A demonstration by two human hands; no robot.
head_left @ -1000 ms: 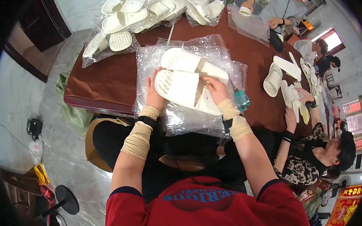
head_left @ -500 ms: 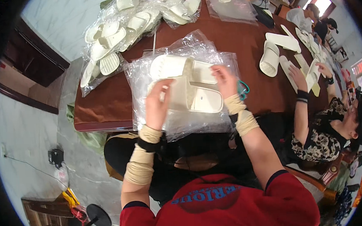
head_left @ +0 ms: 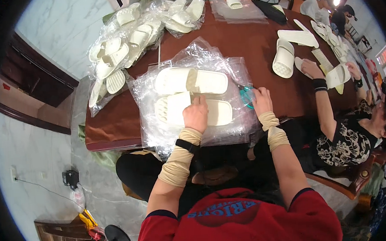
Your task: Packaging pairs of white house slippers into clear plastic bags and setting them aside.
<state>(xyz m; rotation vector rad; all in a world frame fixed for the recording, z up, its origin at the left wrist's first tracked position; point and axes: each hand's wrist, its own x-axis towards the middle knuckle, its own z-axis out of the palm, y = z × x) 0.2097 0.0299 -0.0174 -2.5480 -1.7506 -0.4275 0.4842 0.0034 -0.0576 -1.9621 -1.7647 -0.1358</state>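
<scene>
**Slippers pinned flat on crinkled plastic**

Here your left hand (head_left: pixel 195 113) presses flat, fingers together, on the nearer white slipper (head_left: pixel 192 111), steadying it atop the glossy clear bags (head_left: pixel 225 70) on the brown desk (head_left: pixel 258 37). Your right hand (head_left: pixel 261 101) rests loosely curled beside teal scissors (head_left: pixel 246 95). The 2 foam slippers lie parallel.

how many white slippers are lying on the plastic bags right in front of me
2: the far slipper lies alone; the near slipper sits under the left hand. None seems hidden beneath.

Bright daylight, fisheye-bent, dark-vignetted edges
</scene>
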